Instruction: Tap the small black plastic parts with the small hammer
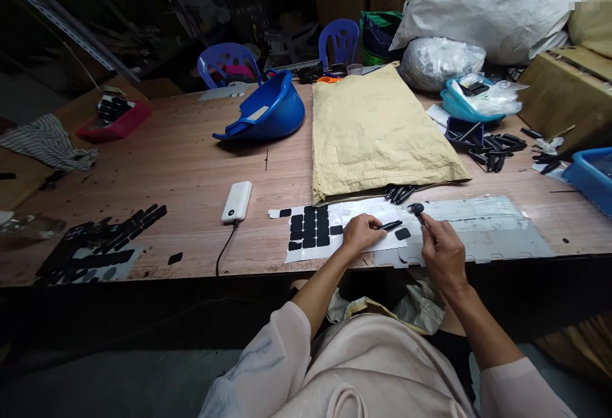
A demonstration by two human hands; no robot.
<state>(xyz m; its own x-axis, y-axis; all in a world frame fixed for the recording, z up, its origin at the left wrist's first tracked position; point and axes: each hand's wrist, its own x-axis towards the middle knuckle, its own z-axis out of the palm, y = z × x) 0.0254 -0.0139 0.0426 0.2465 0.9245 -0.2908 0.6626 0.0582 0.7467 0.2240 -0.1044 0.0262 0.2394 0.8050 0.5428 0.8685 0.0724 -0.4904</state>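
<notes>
Worktop (182, 125): spans the frame's middle; the background beyond it is too dark to make out.
White sack (478, 10): upper right, top cut off by the frame, contents hidden.
Tan bag (377, 131): centre; black sticks (399, 194) jut out at its lower edge, whether from inside or underneath I cannot tell.
Blue tub (287, 109): upper middle, tilted; its contents are hard to see.
White sheet (340, 213): lower middle, black squares (310, 227) in rows on its left part, the rest partly behind the left hand.
Blue basin (590, 179): right edge, cut off.
Teal basin (471, 109): upper right, holding clear plastic and something black.
Red basin (115, 126): upper left, with black pieces inside.
Right hand (442, 249): lower right of centre, closed around a tool whose handle is mostly covered.
Left hand (364, 232): lower middle, fingertips pinching a black stick.
Tool (417, 209): dark round head up, near the stick.
Black stick (393, 225): lower middle, above the sheet, one end hidden by fingers.
</notes>
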